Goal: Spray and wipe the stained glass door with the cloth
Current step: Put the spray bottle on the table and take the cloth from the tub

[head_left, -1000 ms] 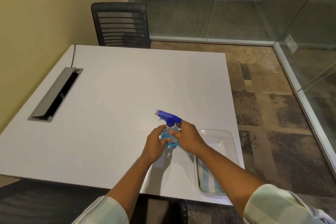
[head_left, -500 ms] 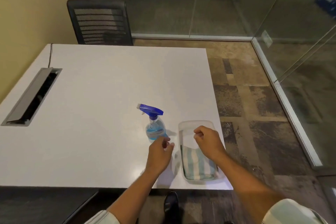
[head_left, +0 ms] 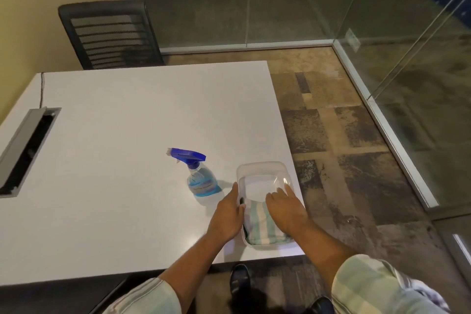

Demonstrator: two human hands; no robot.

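Note:
A spray bottle [head_left: 201, 179] with blue liquid and a blue trigger head stands upright on the white table [head_left: 122, 140]. To its right, at the table's near right corner, sits a clear plastic container [head_left: 260, 165] with a folded green-and-white striped cloth [head_left: 258, 225] in its near half. My left hand [head_left: 226, 215] lies along the container's left wall, thumb over the rim. My right hand [head_left: 286, 209] reaches into the container, palm down, fingers spread over the cloth. Glass panels [head_left: 413, 64] stand to the right across the floor.
A black mesh chair [head_left: 109, 33] stands at the table's far side. A grey cable tray [head_left: 24, 149] is set into the table at the left. A yellow wall runs along the left. More glass partition [head_left: 229, 0] spans the back. Patterned carpet lies between table and glass.
Both hands let go of the spray bottle, which now stands alone. They moved right to the container: the left onto its wall, the right down onto the cloth.

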